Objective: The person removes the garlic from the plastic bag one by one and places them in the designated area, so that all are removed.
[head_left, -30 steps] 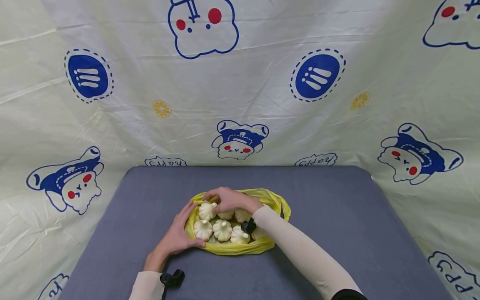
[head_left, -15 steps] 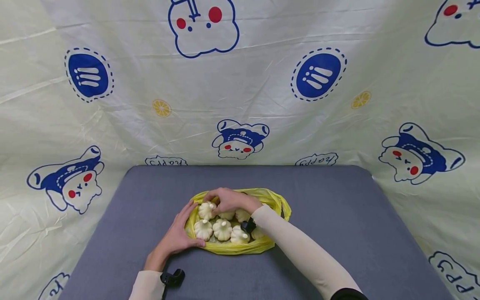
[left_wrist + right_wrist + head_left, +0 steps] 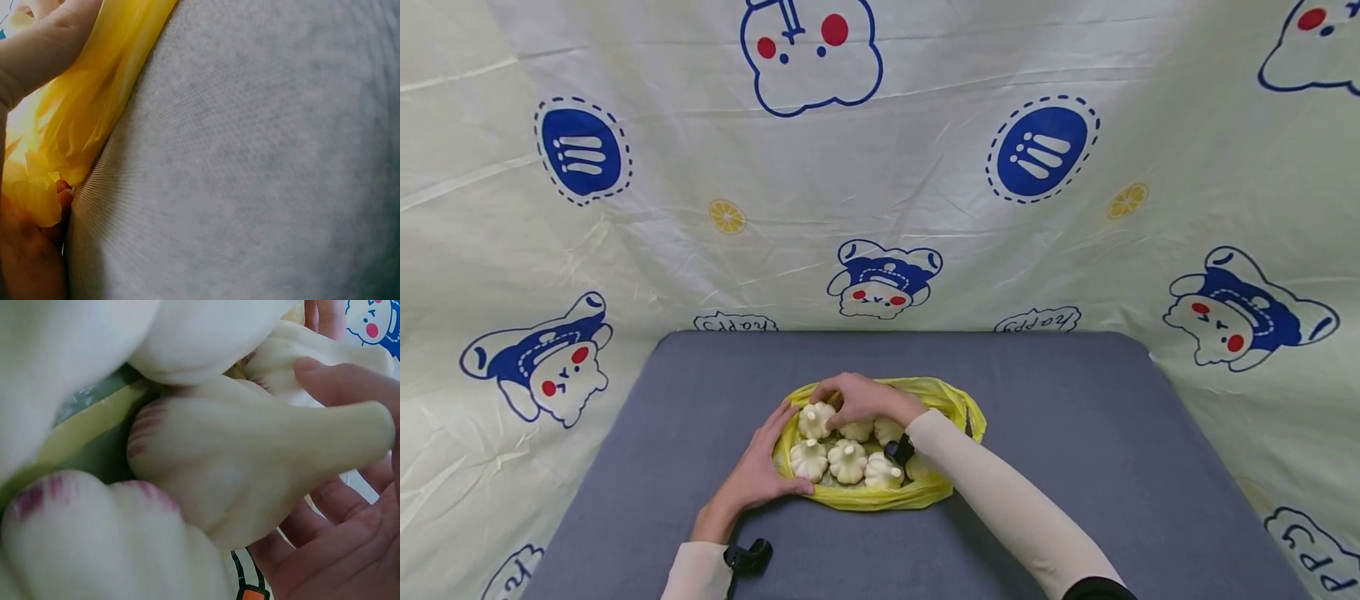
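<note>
Head view shows a person at a grey desk (image 3: pixel 1075 433) with a yellow plastic bag (image 3: pixel 958 406) lying open near the middle. Garlic bulbs fill it. The right hand (image 3: pixel 861 398) reaches in from about 5 o'clock and its fingers curl over one garlic bulb (image 3: pixel 815 419) at the bag's 10 o'clock corner, gripping it by the top. In the right wrist view the same bulb (image 3: pixel 250 469) lies against the palm, its long axis running from fat base to thin stem, the stem tip toward 3 o'clock there; from the head view the stem stands roughly upward. The left hand (image 3: pixel 758 472) rests at the bag's 8 o'clock edge, fingers fairly straight along the plastic and thumb under the near rim, steadying it rather than clasping it.

As I judge it, the work is at an early stage: the gripped bulb sits in the bag, not lifted clear, and the other bulbs (image 3: pixel 848 461) lie beside it, touching one another. None lie on the desk outside the bag.

A cartoon-print sheet (image 3: pixel 880 167) hangs behind.
</note>
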Demonstrator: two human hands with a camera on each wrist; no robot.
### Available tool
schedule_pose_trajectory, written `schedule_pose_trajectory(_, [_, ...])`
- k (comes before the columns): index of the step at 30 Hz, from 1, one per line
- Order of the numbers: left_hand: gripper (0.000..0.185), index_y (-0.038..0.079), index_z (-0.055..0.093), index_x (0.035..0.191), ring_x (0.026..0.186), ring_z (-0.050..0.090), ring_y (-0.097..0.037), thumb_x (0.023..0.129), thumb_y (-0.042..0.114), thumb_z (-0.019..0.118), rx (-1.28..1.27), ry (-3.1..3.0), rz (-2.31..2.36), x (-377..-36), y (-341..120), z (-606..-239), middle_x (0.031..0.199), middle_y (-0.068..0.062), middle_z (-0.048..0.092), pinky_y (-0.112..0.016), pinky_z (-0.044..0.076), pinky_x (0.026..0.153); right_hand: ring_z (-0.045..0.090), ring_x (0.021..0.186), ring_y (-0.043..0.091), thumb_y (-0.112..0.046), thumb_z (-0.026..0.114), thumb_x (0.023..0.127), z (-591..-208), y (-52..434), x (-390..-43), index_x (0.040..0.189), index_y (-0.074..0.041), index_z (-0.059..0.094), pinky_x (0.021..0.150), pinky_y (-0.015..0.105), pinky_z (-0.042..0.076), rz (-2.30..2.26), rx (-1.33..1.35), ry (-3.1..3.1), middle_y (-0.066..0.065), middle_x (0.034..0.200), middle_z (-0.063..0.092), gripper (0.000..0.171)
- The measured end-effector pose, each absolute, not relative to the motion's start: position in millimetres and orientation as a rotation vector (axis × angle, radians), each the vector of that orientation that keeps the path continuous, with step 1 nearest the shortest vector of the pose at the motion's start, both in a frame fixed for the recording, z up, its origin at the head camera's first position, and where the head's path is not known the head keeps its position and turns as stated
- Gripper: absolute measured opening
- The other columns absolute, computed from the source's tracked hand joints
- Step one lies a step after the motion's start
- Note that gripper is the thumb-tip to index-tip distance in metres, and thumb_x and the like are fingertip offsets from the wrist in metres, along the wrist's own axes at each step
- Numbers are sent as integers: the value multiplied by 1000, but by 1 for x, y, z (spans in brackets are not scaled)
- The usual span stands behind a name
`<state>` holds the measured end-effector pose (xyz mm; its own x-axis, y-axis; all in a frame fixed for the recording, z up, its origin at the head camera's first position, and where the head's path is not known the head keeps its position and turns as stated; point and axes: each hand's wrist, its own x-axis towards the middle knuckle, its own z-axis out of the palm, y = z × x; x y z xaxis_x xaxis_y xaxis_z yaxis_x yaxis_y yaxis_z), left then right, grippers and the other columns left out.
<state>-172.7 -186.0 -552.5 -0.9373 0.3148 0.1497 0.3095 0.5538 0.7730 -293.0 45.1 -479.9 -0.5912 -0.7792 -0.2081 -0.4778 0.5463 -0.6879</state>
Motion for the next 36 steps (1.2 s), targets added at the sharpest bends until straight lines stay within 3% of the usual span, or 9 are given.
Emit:
schedule_pose_trajectory(11, [125,15,28,164,153,23,-46,65,44,98,528,2760,1382,-173,-184,-551,172,-14,19,-70,29,114,71,111,23,-16,78,92,-472,52,-292,131,-11,68,94,30,57,-905,-1020,2289,9,133,70,41])
schedule_pose_trajectory(26, [124,11,30,163,152,23,-47,65,45,97,513,2769,1359,-171,-185,-554,172,-15,19,-70,30,114,69,111,18,-20,79,92,-456,67,-280,132,-12,67,94,28,56,-1095,-990,2282,7,132,69,42])
schedule_pose_trajectory(36, [119,15,34,162,154,19,-47,65,46,97,493,2751,1366,-172,-184,-553,173,-12,16,-73,27,115,70,110,18,-19,78,92,-438,86,-265,132,-15,67,99,35,56,-1343,-967,2262,5,131,69,42])
